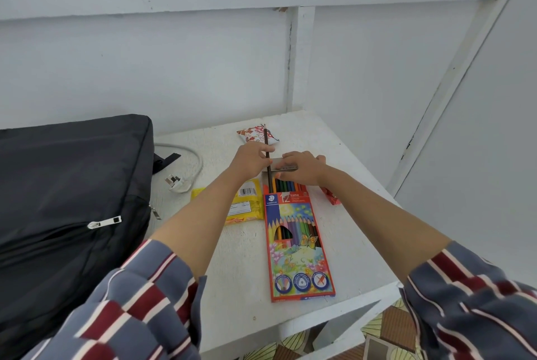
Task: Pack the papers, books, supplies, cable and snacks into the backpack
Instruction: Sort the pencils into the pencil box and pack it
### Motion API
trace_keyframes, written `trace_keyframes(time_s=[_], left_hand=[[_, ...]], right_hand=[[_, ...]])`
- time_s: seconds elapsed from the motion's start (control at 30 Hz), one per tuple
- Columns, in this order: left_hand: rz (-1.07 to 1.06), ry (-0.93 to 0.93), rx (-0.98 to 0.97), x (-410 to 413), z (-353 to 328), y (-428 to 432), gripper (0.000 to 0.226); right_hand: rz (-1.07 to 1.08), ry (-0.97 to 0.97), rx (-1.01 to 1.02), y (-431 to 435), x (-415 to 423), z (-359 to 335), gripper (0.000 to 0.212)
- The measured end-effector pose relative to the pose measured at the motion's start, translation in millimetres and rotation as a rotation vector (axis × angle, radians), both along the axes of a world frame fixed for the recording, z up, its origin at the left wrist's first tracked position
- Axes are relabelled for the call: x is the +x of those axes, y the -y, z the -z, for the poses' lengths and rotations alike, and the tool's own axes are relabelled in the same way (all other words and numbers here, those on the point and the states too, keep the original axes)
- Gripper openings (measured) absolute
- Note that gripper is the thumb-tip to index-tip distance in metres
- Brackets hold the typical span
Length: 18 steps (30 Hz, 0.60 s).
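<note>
A red box of coloured pencils (297, 243) lies flat on the white table (241, 272), its far end open. My left hand (252, 160) pinches a dark brown pencil (266, 146) whose lower end sits in the box mouth. My right hand (300, 169) holds the box's grey flap (280, 162) back at that open end. A black backpack (58, 208) lies at the left, zipper pull showing. Near it lies a white cable with plug (180, 179). A yellow snack pack (247, 202) is partly under my left forearm. A red-and-white snack pack (255, 134) sits beyond my hands.
A small red packet (329, 195) pokes out beside my right wrist. White panelled walls close the table at the back and right. The table's front edge drops to a patterned floor (386, 327) at the lower right.
</note>
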<state>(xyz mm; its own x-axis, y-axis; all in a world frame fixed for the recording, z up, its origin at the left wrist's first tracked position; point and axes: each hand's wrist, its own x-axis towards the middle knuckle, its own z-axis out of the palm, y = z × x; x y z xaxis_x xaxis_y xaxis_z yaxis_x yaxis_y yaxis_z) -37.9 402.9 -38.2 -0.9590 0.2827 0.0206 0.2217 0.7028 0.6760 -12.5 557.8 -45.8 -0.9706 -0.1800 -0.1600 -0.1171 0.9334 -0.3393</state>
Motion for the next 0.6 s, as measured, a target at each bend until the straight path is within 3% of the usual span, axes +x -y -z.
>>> trace_keyframes(time_s=[0.2,0.6], left_hand=[[-0.040,0.039,-0.064,0.4,3.4,2.4,0.038],[0.109,0.073,-0.217,13.5,2.0,4.7,0.033]], right_hand=[[-0.010,0.013,0.024,1.7,-0.6,0.3,0.040],[-0.044,-0.020,0.016,8.5,0.5,-1.3,0.041]])
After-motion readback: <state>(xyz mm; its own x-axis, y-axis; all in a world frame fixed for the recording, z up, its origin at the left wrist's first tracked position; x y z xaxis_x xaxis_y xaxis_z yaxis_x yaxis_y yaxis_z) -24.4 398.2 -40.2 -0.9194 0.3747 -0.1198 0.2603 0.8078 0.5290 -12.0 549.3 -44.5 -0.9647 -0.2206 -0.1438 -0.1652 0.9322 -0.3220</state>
